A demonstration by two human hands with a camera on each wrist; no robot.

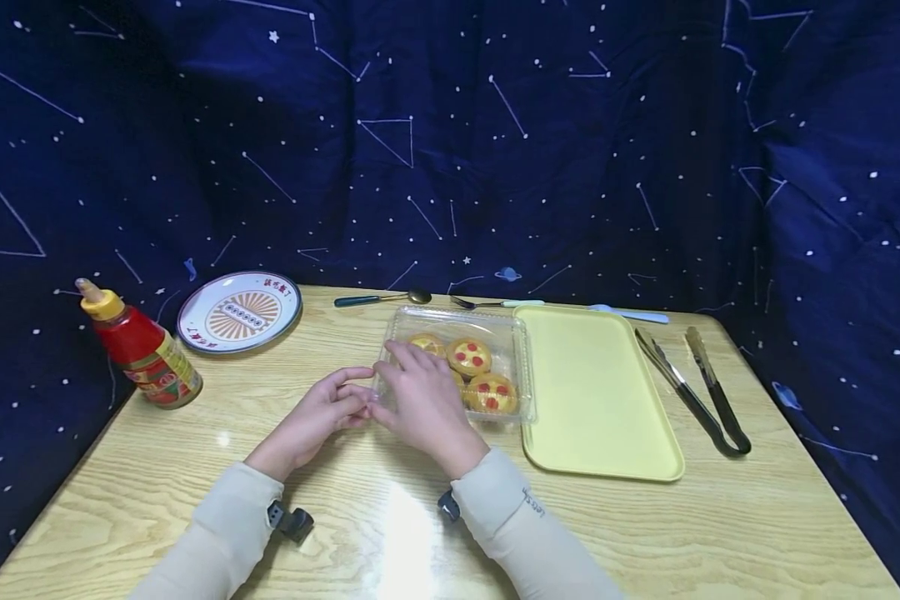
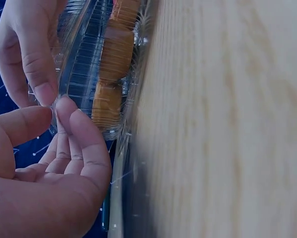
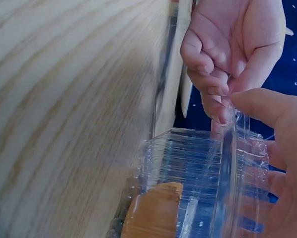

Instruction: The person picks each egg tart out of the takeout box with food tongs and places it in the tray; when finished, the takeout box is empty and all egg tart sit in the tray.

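A clear plastic clamshell box [image 1: 527, 358], its lid down, sits mid-table with several round yellow pastries [image 1: 468, 357] dotted with red inside. At its near left corner my left hand [image 1: 326, 412] pinches the rim between thumb and fingertips. My right hand [image 1: 429, 408] lies across the lid's left part, fingers spread over the top and thumb at the same corner. In the left wrist view, the right thumb meets the left fingertips there. The right wrist view has the right hand [image 3: 282, 134] holding the rim. Some pastries are hidden under the right hand.
Touching the box's right side is a yellow tray [image 1: 600, 392], with black-handled tongs [image 1: 701, 396] beyond it. A spoon [image 1: 382, 298], a fork [image 1: 495, 303] and a blue-handled utensil [image 1: 630, 314] lie along the back. A plate [image 1: 240, 312] and sauce bottle [image 1: 146, 354] stand left.
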